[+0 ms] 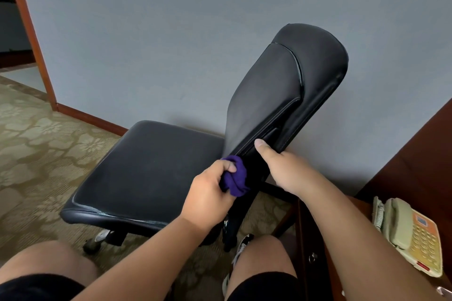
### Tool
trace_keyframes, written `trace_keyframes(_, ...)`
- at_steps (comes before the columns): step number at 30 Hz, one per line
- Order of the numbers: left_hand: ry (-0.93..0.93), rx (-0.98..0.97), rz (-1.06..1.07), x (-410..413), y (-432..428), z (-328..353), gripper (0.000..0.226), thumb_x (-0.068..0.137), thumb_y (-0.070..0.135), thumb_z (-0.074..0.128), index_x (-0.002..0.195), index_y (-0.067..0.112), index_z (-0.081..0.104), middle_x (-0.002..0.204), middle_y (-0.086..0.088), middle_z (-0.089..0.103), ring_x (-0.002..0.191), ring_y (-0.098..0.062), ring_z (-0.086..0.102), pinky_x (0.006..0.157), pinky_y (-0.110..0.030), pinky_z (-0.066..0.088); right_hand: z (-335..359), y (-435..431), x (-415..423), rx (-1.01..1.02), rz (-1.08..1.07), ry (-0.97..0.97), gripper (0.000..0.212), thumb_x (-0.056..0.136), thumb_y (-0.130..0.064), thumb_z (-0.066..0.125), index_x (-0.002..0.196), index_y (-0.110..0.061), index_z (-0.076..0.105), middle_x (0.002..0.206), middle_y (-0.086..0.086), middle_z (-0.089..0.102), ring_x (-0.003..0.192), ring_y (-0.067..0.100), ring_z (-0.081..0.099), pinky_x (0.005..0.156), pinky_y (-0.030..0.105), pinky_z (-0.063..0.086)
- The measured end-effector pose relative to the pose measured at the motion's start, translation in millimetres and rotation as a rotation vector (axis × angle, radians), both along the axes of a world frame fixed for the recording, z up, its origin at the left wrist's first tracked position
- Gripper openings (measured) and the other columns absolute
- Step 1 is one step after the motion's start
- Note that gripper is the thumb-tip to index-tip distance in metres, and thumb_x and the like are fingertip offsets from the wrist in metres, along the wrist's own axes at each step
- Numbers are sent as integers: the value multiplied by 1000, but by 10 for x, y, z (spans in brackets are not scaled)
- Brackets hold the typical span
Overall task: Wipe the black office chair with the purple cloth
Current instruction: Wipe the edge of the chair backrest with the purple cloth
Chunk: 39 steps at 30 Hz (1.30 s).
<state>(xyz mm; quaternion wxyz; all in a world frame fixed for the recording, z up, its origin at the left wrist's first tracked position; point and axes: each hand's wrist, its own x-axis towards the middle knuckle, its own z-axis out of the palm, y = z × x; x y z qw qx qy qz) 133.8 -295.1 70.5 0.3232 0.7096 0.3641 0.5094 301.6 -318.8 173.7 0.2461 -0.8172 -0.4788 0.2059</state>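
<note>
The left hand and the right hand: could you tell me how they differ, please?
The left hand grips the bunched purple cloth; the right hand grips the lower edge of the backrest. The left hand sits lower, near the seat; the right hand higher, thumb on the backrest. Both are bare and curled round something.

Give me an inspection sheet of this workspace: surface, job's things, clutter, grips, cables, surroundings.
Surface: patterned carpet; the chair stands on it.
Job's things: black chair with backrest; purple cloth bunched at the backrest's base.
Clutter: phone on the desk at right.
Grips: left hand holds the cloth; right hand grips the backrest's lower edge.
Cables: the phone's coiled cord.
Surroundings: grey wall; wooden door frame at left.
</note>
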Motion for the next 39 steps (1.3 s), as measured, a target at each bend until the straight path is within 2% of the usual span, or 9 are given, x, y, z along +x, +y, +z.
trace_keyframes(5,119,-186,53,-142,-3,-318,36,70,13,72,86,41,56,78,18,66,68,-5,60,60,-11,43,51,-38,-53,-16,21,29,54,71,-94,31,71,-40,30,65,-15,40,56,4,39,54,27,30)
trace_keyframes(10,60,-169,67,-94,-91,-223,30,73,23,70,90,43,55,82,20,66,73,-3,62,65,-19,49,11,-34,-63,-12,19,9,58,69,-95,31,70,-37,32,64,-13,39,55,6,38,53,28,28)
trace_keyframes(15,-108,0,-130,142,-173,101,37,75,14,75,98,37,59,87,16,66,75,-5,63,65,-15,49,-16,9,-66,-14,11,-36,79,67,-95,30,100,-27,52,76,-9,51,68,13,50,58,30,33)
trace_keyframes(18,-173,-17,-113,236,-173,28,36,77,14,75,101,35,58,90,14,66,78,-11,66,68,-27,55,-24,-2,-67,-14,12,-27,76,68,-94,30,97,-28,54,74,-10,48,65,12,48,55,28,31)
trace_keyframes(21,-144,27,-109,226,-140,-198,37,79,13,76,104,33,57,93,16,66,80,-7,66,72,-22,54,-28,-5,-64,-14,4,-15,60,67,-96,30,72,-37,37,69,-12,43,60,9,43,54,28,29)
trace_keyframes(25,0,13,-111,175,-105,-473,37,76,13,77,101,32,57,97,17,66,86,-4,65,75,-19,51,-23,13,-36,10,-2,5,56,68,-95,33,70,-39,35,66,-14,44,60,8,46,57,28,32)
trace_keyframes(30,126,-236,-68,145,-148,-739,32,74,18,74,90,38,55,80,17,66,72,-2,62,65,-22,51,-40,1,-6,24,-29,19,74,67,-96,33,102,-33,52,75,-14,51,80,14,57,66,31,38)
trace_keyframes(34,55,-393,-12,220,-199,-689,24,77,29,69,88,42,52,78,17,66,70,-1,63,61,-26,55,-54,0,-13,64,-17,29,85,71,-93,34,131,-35,53,105,-10,62,93,13,54,77,33,35)
trace_keyframes(39,-85,-235,-12,314,-215,-273,37,75,16,70,92,45,55,93,20,62,87,-1,61,70,-16,48,-57,18,-13,77,-6,30,87,75,-89,35,139,-33,49,106,-13,49,94,10,44,83,32,31)
